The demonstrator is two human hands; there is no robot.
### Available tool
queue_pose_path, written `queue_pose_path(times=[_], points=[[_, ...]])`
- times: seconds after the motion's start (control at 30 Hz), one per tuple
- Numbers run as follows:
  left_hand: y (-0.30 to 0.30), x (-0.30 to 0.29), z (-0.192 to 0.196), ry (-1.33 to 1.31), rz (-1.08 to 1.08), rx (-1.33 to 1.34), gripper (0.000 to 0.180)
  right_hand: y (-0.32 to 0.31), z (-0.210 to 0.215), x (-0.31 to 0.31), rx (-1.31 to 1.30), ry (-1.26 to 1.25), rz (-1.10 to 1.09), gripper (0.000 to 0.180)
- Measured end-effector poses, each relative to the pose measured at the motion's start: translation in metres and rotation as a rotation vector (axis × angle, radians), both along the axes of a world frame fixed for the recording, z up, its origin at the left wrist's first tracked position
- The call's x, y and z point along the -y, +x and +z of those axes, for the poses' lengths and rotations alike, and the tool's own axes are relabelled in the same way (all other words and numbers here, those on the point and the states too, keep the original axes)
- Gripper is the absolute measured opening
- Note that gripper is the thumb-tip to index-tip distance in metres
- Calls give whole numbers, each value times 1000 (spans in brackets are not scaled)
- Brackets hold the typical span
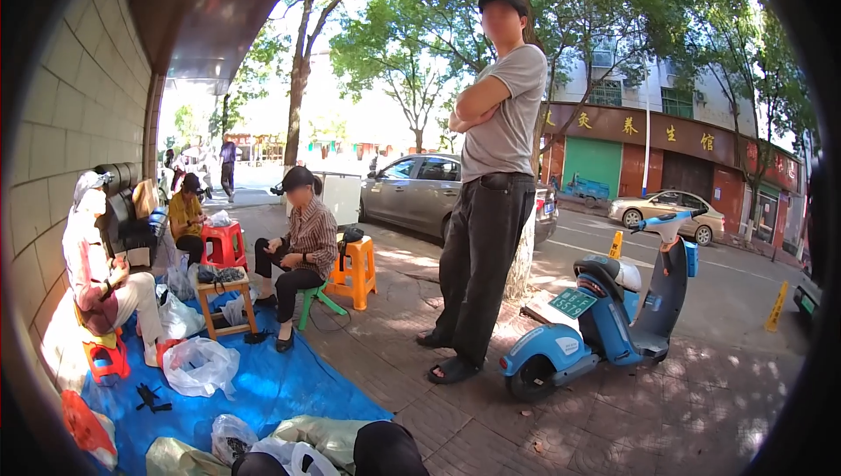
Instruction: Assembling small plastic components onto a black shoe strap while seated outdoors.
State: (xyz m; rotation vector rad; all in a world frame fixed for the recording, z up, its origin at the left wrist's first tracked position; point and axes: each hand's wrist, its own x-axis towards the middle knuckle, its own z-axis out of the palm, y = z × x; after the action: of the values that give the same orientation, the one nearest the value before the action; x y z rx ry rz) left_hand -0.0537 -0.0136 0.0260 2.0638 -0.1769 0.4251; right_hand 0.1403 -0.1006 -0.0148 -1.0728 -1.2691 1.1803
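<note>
1. Both hands are out of view; spread or pinching, one cannot tell.
2. Nearest where hands would enter, a white plastic bag (305,458) lies between black-clad knees (388,451).
3. Just beyond, leftward, a clear plastic bag (232,435) shows dark contents; a wide-open mouth should ease reaching in.
4. Farther from the hands, black strips (153,398) lie on a blue plastic sheet (315,387).

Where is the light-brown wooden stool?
In the head view's left half, the wooden stool stands on the blue tarp, left of the striped-shirted person.
</note>
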Motion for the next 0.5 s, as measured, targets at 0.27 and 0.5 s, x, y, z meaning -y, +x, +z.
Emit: queue_pose_path(times=[0.27,0.5], points=[[-7,-5,-10,-113,15,-234,18,-5,10,4,122,109,-55,14],[-3,9,15,-776,291,-483,25,-3,26,9,51,18,-76,13]])
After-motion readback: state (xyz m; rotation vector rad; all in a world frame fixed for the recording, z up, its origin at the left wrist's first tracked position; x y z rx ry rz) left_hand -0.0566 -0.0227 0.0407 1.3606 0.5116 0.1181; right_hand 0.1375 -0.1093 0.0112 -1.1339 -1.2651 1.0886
